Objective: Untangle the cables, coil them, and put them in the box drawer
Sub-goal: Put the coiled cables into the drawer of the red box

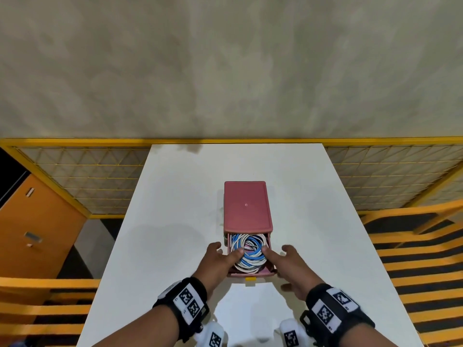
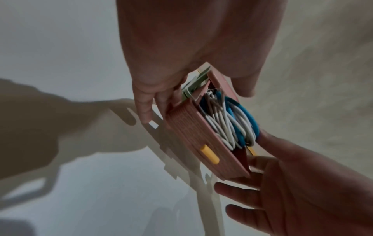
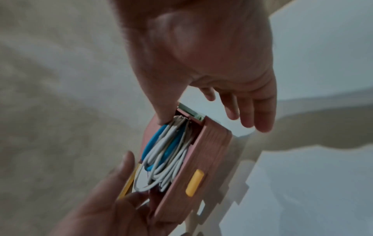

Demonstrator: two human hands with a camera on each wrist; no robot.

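Note:
A pink box [image 1: 246,206] stands mid-table with its drawer [image 1: 250,271] pulled out toward me, yellow handle [image 1: 250,279] in front. Coiled white and blue cables [image 1: 249,254] fill the drawer. My left hand [image 1: 223,255] lies along the drawer's left side, thumb pressing on the coil. My right hand [image 1: 283,259] is at the right side, one fingertip down on the cables and the other fingers spread off the drawer. The left wrist view shows the cables [image 2: 228,121] and the drawer front [image 2: 193,140]. The right wrist view shows the same cables [image 3: 167,156] and handle [image 3: 194,182].
The white table [image 1: 175,196] is bare around the box. A yellow mesh fence [image 1: 100,171] runs behind it, an orange cabinet [image 1: 37,221] stands at the left, and orange slatted frames [image 1: 413,246] lie at the right and lower left.

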